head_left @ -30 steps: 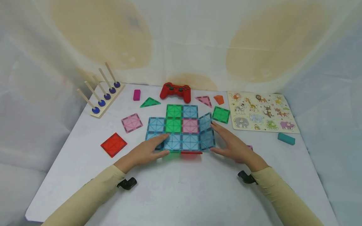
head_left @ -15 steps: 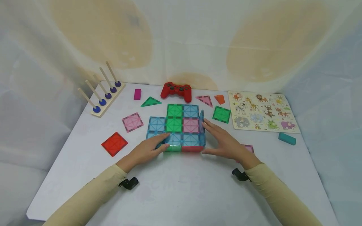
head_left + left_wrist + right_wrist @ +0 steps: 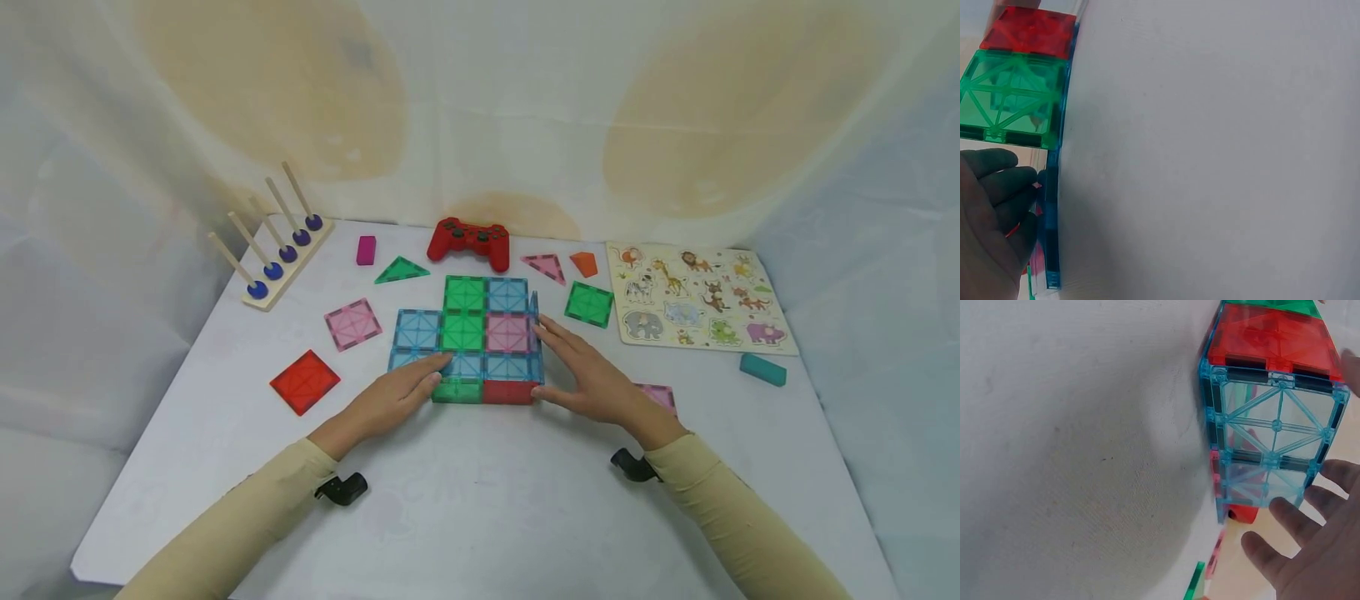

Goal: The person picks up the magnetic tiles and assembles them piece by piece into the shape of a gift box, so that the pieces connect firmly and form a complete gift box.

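Note:
Translucent magnetic tiles, blue, green and pink (image 3: pixel 510 332), lie joined as a flat base at the table's middle. Along its front edge stand a green tile (image 3: pixel 457 391) and a red tile (image 3: pixel 510 392). Two blue tiles (image 3: pixel 1275 422) rise upright along the right edge and meet the red one at the corner. My right hand (image 3: pixel 600 387) is beside this blue wall, fingers spread along its outer face, thumb at the red tile's corner. My left hand (image 3: pixel 382 404) reaches over the front-left blue tiles, its thumb next to the green tile and its fingers extended.
Loose tiles lie around: a red square (image 3: pixel 305 382), a pink square (image 3: pixel 352 324), a green square (image 3: pixel 588 304) and triangles. Behind are a red game controller (image 3: pixel 468 242), a peg stand (image 3: pixel 288 271) and an animal puzzle board (image 3: pixel 701 298). A teal block (image 3: pixel 762 369) lies at right.
The right-hand blue tiles swung from leaning outward to upright as my right hand moved left. The green and red front tiles rose to stand. My left hand stayed nearly in place.

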{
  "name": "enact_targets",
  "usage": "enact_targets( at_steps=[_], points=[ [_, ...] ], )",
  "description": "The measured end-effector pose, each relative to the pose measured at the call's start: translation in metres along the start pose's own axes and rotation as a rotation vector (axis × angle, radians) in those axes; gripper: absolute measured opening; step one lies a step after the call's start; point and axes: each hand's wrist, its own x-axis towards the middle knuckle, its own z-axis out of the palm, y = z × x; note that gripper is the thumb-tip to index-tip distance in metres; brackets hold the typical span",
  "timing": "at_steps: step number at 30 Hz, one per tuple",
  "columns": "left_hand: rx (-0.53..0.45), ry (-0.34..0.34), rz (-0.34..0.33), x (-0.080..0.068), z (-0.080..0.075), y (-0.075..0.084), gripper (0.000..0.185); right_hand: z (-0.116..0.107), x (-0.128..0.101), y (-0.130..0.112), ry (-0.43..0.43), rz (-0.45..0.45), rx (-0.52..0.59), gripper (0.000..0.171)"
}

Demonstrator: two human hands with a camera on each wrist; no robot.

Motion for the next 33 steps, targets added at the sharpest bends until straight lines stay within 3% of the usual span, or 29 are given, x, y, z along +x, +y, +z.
enact_targets(
  at_steps=[9, 16, 19, 23, 33],
  points=[
    [-0.053, 0.043, -0.016, -0.002, 0.004, 0.0, 0.056, 0.0, 0.026, 0.019, 0.052, 0.07, 0.343, 0.067],
    [-0.008, 0.151, -0.159, -0.005, 0.011, 0.005, 0.068, -0.003, 0.048, 0.03, 0.032, 0.209, 0.569, 0.064],
    [-0.021, 0.171, -0.214, -0.005, 0.012, 0.009, 0.072, -0.004, 0.053, 0.033, 0.028, 0.265, 0.599, 0.066],
    [-0.029, 0.156, -0.232, -0.004, 0.01, 0.01, 0.074, -0.005, 0.054, 0.033, 0.02, 0.307, 0.595, 0.068],
    [-0.015, 0.076, -0.146, 0.005, -0.013, -0.014, 0.069, -0.001, 0.033, 0.028, 0.045, 0.329, 0.606, 0.067]
  ],
)
